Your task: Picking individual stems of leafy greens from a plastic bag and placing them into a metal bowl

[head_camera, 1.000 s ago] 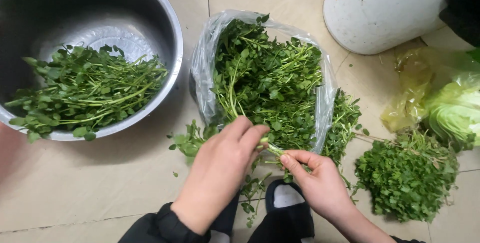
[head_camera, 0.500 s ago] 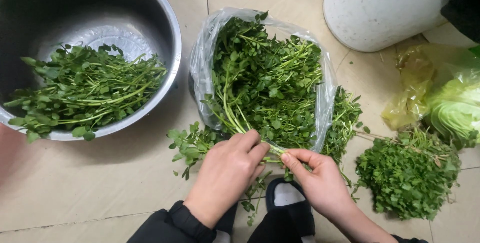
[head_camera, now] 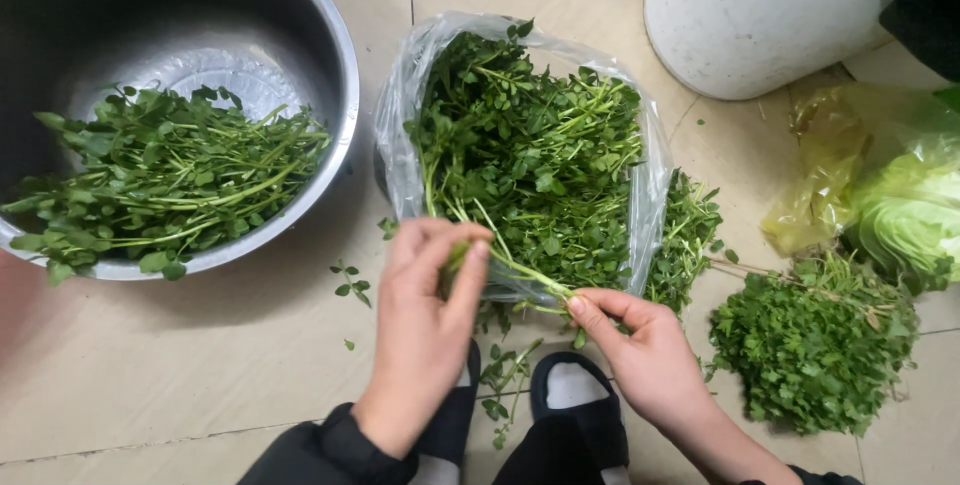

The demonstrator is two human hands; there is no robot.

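- A thin green leafy stem (head_camera: 515, 270) is stretched between both hands, just in front of the clear plastic bag of greens (head_camera: 530, 155) on the tiled floor (head_camera: 200, 365).
- The left hand (head_camera: 425, 330) pinches its leafy end; the right hand (head_camera: 640, 350) pinches the other end.
- It looks light, soft and easy to snap, so holding the stalk seems best.
- Around stand a steel bowl of sorted greens (head_camera: 170, 185), a pile of trimmed leaves (head_camera: 810, 345), a cabbage in a yellow bag (head_camera: 900, 205) and a white bucket (head_camera: 770, 10).

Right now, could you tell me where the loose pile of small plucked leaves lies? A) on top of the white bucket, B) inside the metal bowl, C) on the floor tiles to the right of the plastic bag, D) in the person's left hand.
C: the pile of small leaves lies on the floor tiles, right of the plastic bag of greens.
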